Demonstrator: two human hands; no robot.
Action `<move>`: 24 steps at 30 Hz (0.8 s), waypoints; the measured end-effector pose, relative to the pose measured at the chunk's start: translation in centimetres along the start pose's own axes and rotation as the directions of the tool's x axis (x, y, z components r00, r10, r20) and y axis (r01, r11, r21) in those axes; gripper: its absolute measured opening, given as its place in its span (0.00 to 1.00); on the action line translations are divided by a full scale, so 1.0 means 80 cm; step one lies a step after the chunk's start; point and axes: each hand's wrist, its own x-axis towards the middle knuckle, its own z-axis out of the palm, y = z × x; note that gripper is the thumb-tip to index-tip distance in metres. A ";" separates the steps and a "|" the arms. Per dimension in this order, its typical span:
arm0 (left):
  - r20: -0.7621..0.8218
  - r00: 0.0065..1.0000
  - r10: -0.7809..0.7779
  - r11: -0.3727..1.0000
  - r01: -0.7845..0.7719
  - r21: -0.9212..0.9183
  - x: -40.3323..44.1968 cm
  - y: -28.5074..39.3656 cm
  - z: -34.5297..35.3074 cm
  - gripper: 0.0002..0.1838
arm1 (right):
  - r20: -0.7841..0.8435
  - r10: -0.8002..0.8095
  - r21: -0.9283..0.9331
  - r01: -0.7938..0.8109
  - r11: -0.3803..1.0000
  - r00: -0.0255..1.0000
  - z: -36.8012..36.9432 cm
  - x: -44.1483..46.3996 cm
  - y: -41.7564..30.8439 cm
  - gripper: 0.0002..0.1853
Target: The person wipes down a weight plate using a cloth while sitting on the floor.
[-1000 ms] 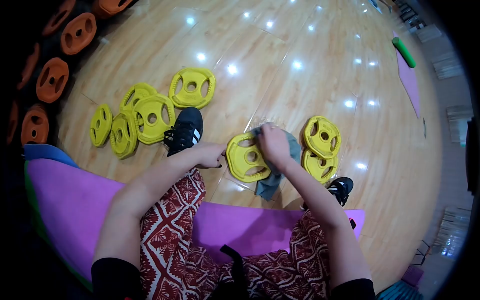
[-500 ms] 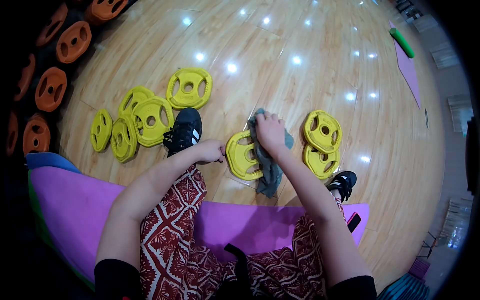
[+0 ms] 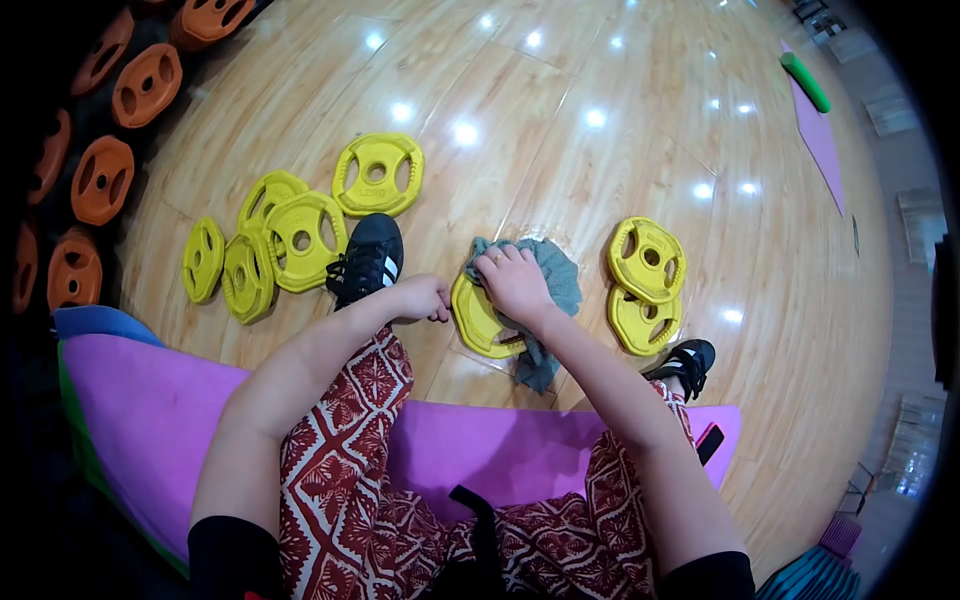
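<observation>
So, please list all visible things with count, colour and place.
Floor: 1, wood-coloured, throughout
Plates: 8, yellow, floor: five left, one centre, two right
Cloth: 1, grey-green, partly covering centre plate
Discs: 7 or more, orange, left edge
Near mat: 1, pink-purple, along bottom
Mat-like edges: 2, blue and green, left
Far mat: 1, pink, right
Roller: 1, green, by far mat
Phone-like object: 1, black-pink, near mat's right end
Stacked items: several, teal, bottom right
Shoes: 2, black-white, flanking centre plate
Trousers: 1, red-white, bottom centre
Sleeves: 2, black, bottom
Left hand: 1, bare, beside centre plate
Right hand: 1, bare, on cloth
</observation>
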 end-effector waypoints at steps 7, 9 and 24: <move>0.003 1.000 0.004 1.000 -0.004 0.012 0.006 -0.009 0.001 0.17 | 0.053 -0.166 0.032 0.165 0.986 0.985 0.001 -0.022 -0.041 0.11; 0.009 0.997 0.073 0.997 -0.072 -0.038 0.006 -0.012 0.002 0.17 | 0.099 -0.254 0.072 0.247 0.966 0.962 -0.010 -0.046 -0.058 0.10; -0.030 0.999 0.010 0.998 -0.008 0.067 -0.009 0.007 0.001 0.18 | 0.030 0.121 -0.065 -0.119 0.991 0.992 0.000 0.025 -0.012 0.08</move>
